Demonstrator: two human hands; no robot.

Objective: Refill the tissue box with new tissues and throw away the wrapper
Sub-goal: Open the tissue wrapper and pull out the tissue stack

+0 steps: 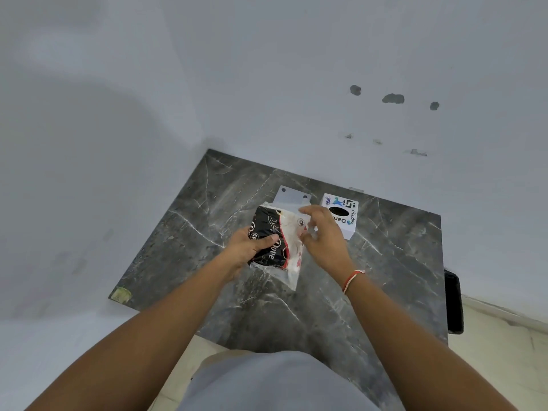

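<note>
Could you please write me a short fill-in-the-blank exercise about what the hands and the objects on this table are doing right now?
1. The left hand grips the black end of the tissue pack, printed with the word ____.
2. The right hand wears a red and white ____ at the wrist.
3. The white tissue box stands on the ____ marble table.
4. The opening in the box top is ____ in shape.

Missing words: Dove; thread band; dark grey; oval

Dark grey marble counter (385, 262) with pale veins, set into a corner of plain white walls (267, 69). Chipped grey patches (393, 98) on the right wall. Pale tiled floor (504, 336) past the counter's right edge.
</note>
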